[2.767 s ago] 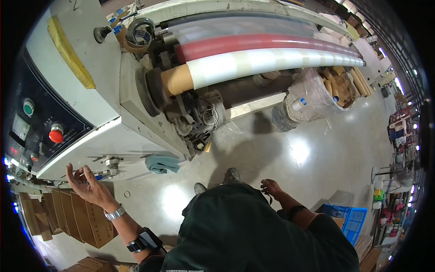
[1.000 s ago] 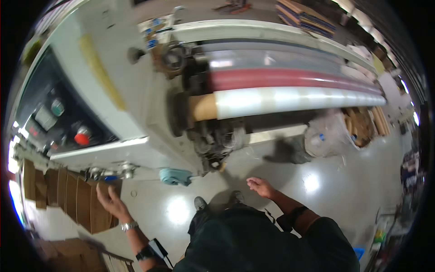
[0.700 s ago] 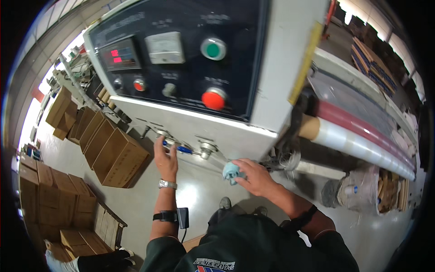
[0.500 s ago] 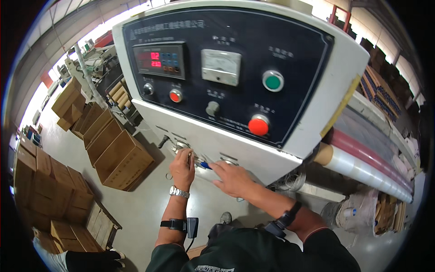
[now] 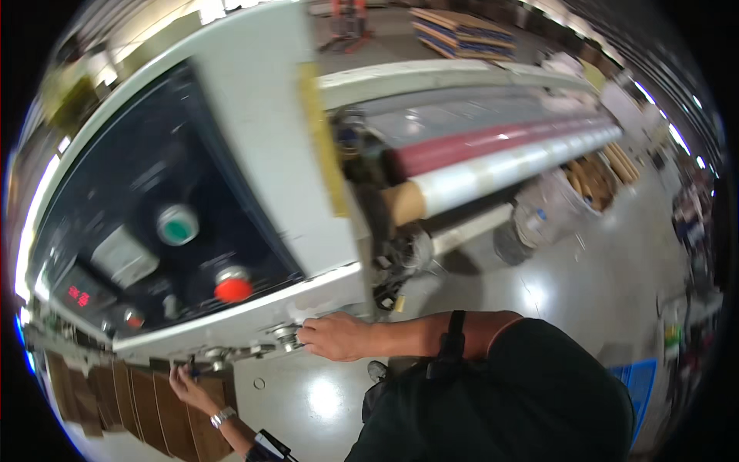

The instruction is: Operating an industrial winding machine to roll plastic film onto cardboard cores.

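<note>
My right hand (image 5: 336,337) is closed at a round metal knob (image 5: 287,337) on the lower front of the white machine (image 5: 269,165); its fingertips touch the knob's outer end. Further left, below the same lower front, my left hand (image 5: 191,389) has its fingers bent together beside a small dark handle (image 5: 193,365). Blur hides what those fingers hold. Another metal knob (image 5: 217,358) sits between the hands. Above them, the black control panel (image 5: 142,181) carries a red push button (image 5: 233,285), a green button (image 5: 178,225) and a lit red display (image 5: 78,296).
A white film roll (image 5: 493,179) and a red roller (image 5: 493,146) extend from the machine's right side. Beneath them stands a plastic-wrapped bin (image 5: 550,208). Open cardboard boxes (image 5: 146,400) are at lower left; a blue crate (image 5: 640,393) lies at lower right.
The head view has swung right, bringing more of the rolls into sight. My hands have moved apart: the left is now by the dark handle, the right at the right-hand knob.
</note>
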Motion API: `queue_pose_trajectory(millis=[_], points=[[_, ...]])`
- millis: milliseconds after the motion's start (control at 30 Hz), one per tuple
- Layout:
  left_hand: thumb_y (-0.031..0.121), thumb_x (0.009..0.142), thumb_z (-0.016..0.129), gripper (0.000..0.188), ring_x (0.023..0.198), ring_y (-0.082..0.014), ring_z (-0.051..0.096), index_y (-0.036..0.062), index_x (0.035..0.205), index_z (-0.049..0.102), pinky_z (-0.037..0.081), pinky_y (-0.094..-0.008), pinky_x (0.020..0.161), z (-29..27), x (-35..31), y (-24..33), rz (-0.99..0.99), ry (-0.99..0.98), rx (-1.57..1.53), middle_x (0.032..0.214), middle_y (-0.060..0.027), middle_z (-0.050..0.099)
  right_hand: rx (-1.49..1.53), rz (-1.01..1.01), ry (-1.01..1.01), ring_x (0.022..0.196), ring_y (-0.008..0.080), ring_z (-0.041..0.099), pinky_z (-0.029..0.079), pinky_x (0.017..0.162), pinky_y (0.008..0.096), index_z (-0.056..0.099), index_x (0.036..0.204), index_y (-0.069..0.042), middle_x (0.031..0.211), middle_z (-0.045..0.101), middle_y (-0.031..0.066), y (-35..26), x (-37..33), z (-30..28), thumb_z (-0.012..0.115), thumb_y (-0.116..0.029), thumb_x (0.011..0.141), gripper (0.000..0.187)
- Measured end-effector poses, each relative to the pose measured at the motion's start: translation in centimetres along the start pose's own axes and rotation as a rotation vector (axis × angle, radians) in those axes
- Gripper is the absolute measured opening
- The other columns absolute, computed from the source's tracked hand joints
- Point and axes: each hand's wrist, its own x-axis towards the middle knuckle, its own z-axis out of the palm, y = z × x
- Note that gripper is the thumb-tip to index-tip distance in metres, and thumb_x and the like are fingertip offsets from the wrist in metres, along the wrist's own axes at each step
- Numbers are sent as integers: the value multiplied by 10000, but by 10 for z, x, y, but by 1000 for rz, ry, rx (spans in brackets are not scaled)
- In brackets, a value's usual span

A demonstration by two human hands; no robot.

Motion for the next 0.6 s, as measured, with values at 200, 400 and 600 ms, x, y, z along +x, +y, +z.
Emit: queue_pose_trajectory(millis=[200,400,600], points=[[182,939,537,304,702,-106,485,-28,1158,526,384,-212,529,23,-115,-32,-128,-16,26,1006,-91,585,202,133,-32,886,354,573,451,759,455,528,960,-67,929,565,125,62,-110,-54,507,-262,913,202],[66,825,641,332,798,-150,566,-13,1134,549,489,-286,652,130,-315,36,-52,-872,179,1044,-96,586,134,456,-45,934,332,582,450,789,441,563,1035,-79,994,586,127,135,-273,-103,530,-282,907,241],[84,592,812,654,1068,-362,531,53,1186,542,452,-436,889,292,-401,224,787,-803,171,1195,-178,545,257,648,267,914,342,598,469,784,424,581,1044,-76,959,621,141,164,-414,-187,574,-248,882,236]])
